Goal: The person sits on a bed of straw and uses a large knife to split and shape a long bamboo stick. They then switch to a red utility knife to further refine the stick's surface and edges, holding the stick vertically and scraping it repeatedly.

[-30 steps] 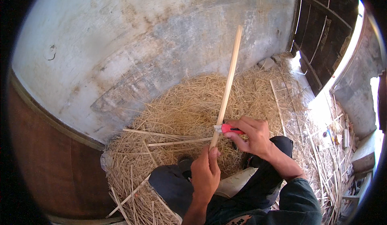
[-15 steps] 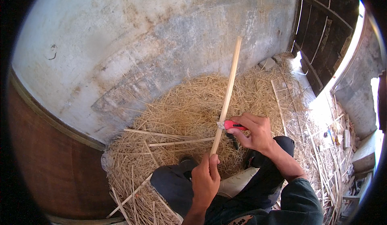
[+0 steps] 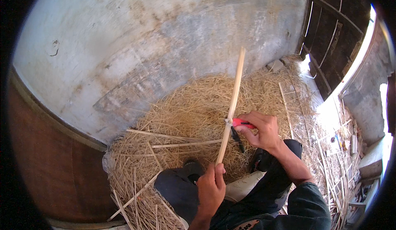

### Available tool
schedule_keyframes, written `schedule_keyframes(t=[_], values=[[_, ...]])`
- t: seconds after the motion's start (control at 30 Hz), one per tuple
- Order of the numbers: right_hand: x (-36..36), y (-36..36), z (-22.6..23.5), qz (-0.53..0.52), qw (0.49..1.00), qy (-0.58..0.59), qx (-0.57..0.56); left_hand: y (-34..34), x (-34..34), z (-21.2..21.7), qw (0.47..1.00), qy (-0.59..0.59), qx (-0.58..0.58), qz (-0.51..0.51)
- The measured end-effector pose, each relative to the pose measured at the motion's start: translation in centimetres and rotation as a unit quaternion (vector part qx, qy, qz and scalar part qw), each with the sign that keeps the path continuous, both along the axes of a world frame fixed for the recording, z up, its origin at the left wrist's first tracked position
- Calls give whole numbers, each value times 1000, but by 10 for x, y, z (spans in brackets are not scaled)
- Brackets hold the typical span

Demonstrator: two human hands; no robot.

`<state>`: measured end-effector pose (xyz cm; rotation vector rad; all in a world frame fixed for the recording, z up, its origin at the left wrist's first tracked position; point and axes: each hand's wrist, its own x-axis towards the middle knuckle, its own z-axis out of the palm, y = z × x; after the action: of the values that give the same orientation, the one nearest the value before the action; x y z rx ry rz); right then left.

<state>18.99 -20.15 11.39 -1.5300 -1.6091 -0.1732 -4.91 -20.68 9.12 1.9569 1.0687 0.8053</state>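
My left hand [image 3: 211, 187] grips the near end of a long pale wooden stick [image 3: 233, 98], which points away from me and up towards the wall. A little past my knees, my right hand [image 3: 260, 129] holds a red-handled knife [image 3: 241, 123] with its blade pressed against the side of the stick. A thin curl of shaving sits where the blade meets the wood. A dark strap or cord [image 3: 236, 138] hangs below the right hand. Both knees in dark trousers [image 3: 177, 186] rest under my hands.
A heap of dry straw [image 3: 194, 110] covers the ground in front, with several split sticks [image 3: 165, 136] lying on it. A stained grey wall [image 3: 165, 44] stands behind, a brown barrier [image 3: 45, 160] at the left, a dark wooden door [image 3: 334, 32] at the right.
The stick has swung lower and closer to me, with its far tip dropping. My right hand and knife have stayed on it at about the same place.
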Motion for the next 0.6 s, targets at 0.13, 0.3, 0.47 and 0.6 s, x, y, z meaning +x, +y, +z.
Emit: schedule_keyframes(t=[0.13,0.3,0.47,0.6], values=[[24,15,1,-60,997,53,-10,-10,-12,-9,999,-4,-36,-7],[35,21,-3,-92,994,63,-15,-17,-24,-17,997,22,-65,-18],[115,38,2,-228,966,119,-38,-43,-58,-26,987,91,-120,-53],[131,31,-2,-242,959,77,-124,-40,-70,-38,974,1,-221,-41]])
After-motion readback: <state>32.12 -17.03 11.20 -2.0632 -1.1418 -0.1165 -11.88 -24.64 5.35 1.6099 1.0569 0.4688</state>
